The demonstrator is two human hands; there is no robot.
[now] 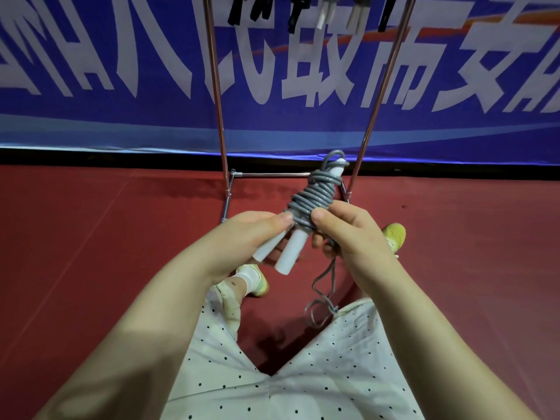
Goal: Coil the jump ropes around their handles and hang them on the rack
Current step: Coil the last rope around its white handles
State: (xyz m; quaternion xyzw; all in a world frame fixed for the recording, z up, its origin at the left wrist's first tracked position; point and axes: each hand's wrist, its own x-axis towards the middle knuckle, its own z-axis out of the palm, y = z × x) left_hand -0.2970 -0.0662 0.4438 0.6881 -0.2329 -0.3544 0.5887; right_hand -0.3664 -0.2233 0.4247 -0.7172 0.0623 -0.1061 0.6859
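Observation:
A grey jump rope (313,195) is wound in several turns round its two white handles (291,253), which lie side by side. My left hand (242,241) grips the lower part of the handles, thumb against the coil. My right hand (348,234) pinches the rope at the coil's lower end. A loose tail of rope (321,298) hangs down from my right hand to a loop near my lap. The metal rack (218,110) stands just behind, with several coiled ropes (325,12) hanging from its top.
A blue banner (91,86) with white characters covers the wall behind the rack. The floor (106,237) is red. My feet in yellow-green shoes (395,236) are below my hands, and a white dotted garment covers my lap.

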